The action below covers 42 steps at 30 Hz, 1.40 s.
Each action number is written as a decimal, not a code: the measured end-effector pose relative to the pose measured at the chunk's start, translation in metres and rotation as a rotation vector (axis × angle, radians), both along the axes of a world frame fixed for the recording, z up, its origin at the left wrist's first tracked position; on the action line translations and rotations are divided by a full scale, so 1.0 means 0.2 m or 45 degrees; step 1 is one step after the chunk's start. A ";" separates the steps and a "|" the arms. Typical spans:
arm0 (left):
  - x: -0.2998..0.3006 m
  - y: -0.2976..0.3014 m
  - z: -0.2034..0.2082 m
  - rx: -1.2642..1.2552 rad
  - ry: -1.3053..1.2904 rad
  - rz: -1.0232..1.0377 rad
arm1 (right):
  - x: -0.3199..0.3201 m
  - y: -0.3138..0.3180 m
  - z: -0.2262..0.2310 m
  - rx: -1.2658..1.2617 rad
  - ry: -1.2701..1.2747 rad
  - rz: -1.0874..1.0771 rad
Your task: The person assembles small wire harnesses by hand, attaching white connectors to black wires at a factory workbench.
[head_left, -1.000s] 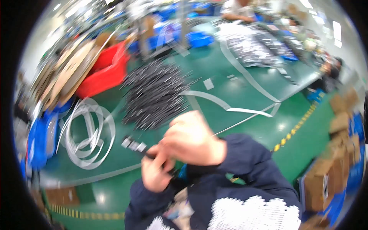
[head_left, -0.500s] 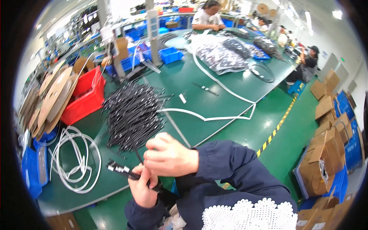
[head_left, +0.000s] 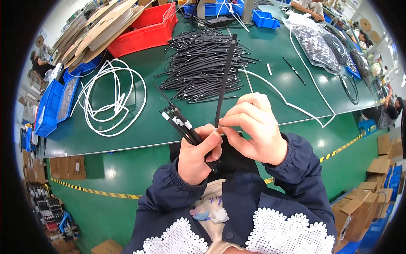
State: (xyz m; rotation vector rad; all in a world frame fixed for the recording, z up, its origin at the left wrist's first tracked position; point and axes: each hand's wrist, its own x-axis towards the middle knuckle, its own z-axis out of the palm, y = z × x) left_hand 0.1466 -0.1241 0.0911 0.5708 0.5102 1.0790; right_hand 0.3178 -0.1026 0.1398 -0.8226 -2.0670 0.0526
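Note:
My left hand [head_left: 196, 155] is closed around a small bundle of black cables [head_left: 179, 122] with white bands near their upper ends. Between its thumb and forefinger, a single black cable [head_left: 225, 80] stands up and leans slightly right. A small white piece shows low on this cable, at my fingertips. My right hand [head_left: 257, 129] pinches at that spot from the right, its fingertips meeting my left thumb and forefinger. Beyond both hands, a large heap of similar black cables [head_left: 203, 63] lies on the green table [head_left: 156, 127].
White tubing lies coiled [head_left: 141, 97] at the left, and a white tube [head_left: 281, 96] winds across the right. A red bin [head_left: 144, 36], cardboard reels [head_left: 105, 27] and blue bins [head_left: 48, 108] stand at the left. Plastic bags [head_left: 311, 46] lie far right; people sit beyond.
The view has tilted down and turned. My right hand has shifted from above my left hand to its right side, and the single cable now stands upright between them.

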 end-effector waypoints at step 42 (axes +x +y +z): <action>-0.01 0.00 0.01 0.104 0.047 -0.007 | -0.01 0.03 0.00 0.216 -0.088 -0.025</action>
